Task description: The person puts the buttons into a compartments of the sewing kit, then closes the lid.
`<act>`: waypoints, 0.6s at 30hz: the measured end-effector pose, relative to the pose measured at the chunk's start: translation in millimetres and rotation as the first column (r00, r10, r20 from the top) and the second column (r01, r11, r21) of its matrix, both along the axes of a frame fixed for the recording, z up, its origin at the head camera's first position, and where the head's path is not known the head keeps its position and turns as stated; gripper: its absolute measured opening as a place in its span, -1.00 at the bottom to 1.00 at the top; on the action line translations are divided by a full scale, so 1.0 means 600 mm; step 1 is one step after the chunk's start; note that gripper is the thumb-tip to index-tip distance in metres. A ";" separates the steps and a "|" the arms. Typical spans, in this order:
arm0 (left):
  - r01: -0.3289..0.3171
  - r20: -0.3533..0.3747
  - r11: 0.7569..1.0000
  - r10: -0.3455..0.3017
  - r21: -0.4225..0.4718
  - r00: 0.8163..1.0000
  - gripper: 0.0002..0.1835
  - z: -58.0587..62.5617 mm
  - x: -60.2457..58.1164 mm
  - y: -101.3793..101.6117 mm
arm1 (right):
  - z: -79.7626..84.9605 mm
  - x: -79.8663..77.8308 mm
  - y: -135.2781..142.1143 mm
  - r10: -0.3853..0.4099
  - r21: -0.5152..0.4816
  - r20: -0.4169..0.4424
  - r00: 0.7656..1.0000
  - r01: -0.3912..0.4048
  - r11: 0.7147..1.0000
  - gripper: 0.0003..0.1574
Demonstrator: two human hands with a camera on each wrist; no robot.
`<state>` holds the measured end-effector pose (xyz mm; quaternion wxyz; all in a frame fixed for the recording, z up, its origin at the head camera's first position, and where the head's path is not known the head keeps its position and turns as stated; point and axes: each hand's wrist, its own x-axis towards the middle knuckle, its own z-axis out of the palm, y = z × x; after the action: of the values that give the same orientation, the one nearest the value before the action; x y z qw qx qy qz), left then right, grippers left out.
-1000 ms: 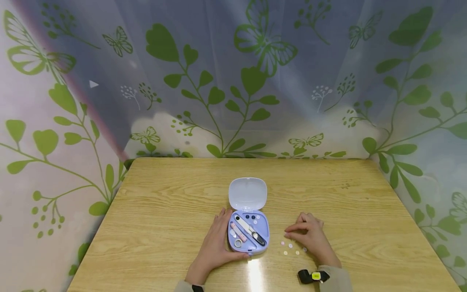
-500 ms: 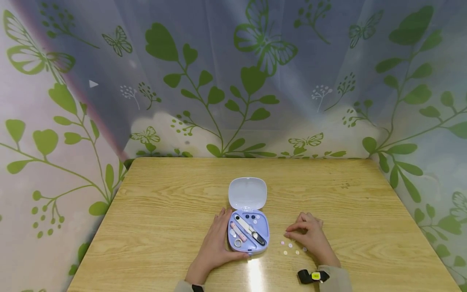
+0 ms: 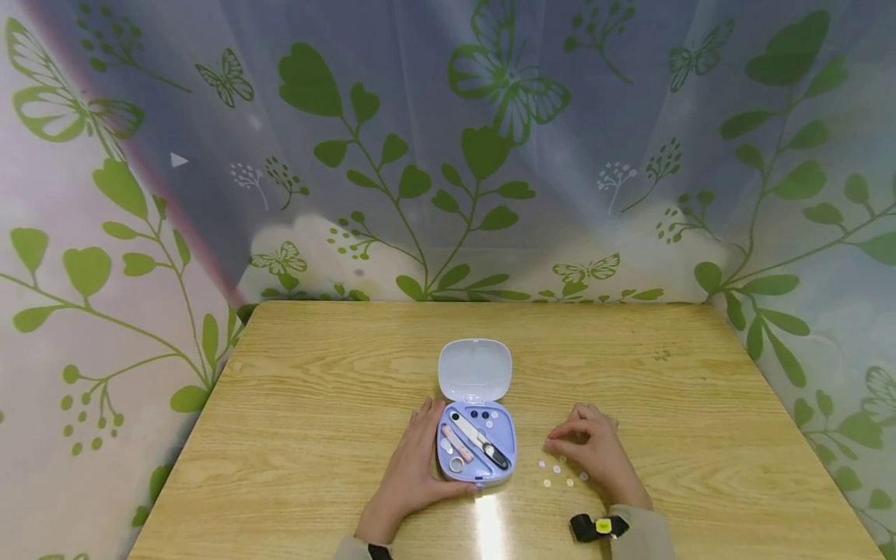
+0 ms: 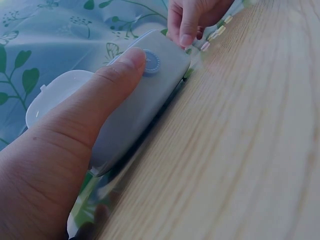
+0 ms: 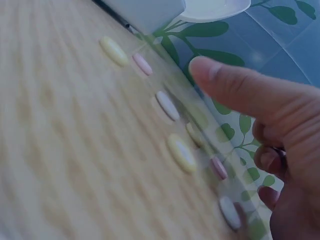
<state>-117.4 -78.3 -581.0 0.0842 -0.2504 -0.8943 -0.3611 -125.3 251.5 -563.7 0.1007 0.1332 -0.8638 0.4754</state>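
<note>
My left hand [image 3: 413,470] grips a lilac lidded sewing box [image 3: 511,467] from its left side, fingers along the left edge. In the left wrist view the thumb presses by the round front catch [image 4: 151,63]. The translucent lid [image 3: 475,371] stands raised. Inside lie a slim white-and-black tool [image 3: 467,429], a pink stick [image 3: 457,443], a metal ring [image 3: 456,464], and dark [image 3: 474,414] and white buttons [image 3: 489,425]. To the right, my right hand [image 3: 591,451] pinches a small pale button [image 3: 547,446] between thumb and forefinger, mostly hidden by the fingertips.
Several loose buttons [image 5: 181,152], yellow, pink and white, lie on the wooden table [image 3: 336,389] under and in front of the right hand. A patterned curtain [image 3: 420,155] surrounds the table's back and sides. A black strap with a yellow label [image 3: 600,526] is at the right wrist.
My right hand has shifted slightly away from me, uncovering another button beneath it. The left hand and the box stay as they were.
</note>
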 end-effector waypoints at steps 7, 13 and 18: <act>0.004 0.002 1.000 -0.004 0.012 1.000 0.47 -0.001 0.000 -0.001 | 0.009 -0.007 -0.001 0.025 0.003 -0.046 0.999 -0.025 1.000 -0.74; 0.001 -0.004 1.000 -0.001 0.006 1.000 0.47 0.000 0.001 -0.001 | 0.025 -0.015 -0.012 0.048 0.004 -0.126 0.991 -0.048 0.999 -0.71; 0.001 0.004 1.000 -0.001 0.008 1.000 0.47 0.001 0.002 0.000 | 0.038 -0.025 -0.028 0.069 0.009 -0.214 0.974 -0.069 0.998 -0.70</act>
<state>-116.5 -78.4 -580.3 0.0833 -0.2498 -0.8930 -0.3650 -140.4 235.0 -541.1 0.1765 0.2137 -0.8430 0.4610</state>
